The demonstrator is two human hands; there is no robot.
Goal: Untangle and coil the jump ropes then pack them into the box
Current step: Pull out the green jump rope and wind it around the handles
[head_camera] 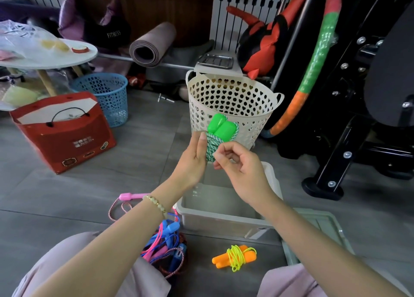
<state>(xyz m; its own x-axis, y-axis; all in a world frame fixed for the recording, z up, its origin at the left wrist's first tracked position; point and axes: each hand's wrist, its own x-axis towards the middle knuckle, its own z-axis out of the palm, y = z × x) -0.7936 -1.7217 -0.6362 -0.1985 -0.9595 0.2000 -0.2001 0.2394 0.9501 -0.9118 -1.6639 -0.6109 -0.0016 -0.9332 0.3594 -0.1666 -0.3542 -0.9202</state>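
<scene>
Nearest the person's lap, a knot of pink and blue ropes [167, 249] lies on the floor beside the left knee, not yet sorted and within easy reach for later turns. One pink handle [126, 196] trails out of it. Just to the right rests an orange rope [234, 255] with its yellow cord wound tight round both handles. It looks finished but sits outside the box [215, 218], probably parked until packing. The lid [318, 227] lies flat at the box's right, leaving the opening free.

Directly above that opening, both hands work the green rope [220, 126]. The left hand [192, 160] grips the bundle, thumb pressed up along the green-and-white coil to stop the turns slipping, with the two handles poking out on top. The right hand [239, 167] has its fingers curled in and seems to pinch the loose end at the coil's lower edge, likely to tuck or cinch it. Holding it over the box suits a straight drop.

Beyond stand a white basket [228, 99] and a red bag [65, 135].
</scene>
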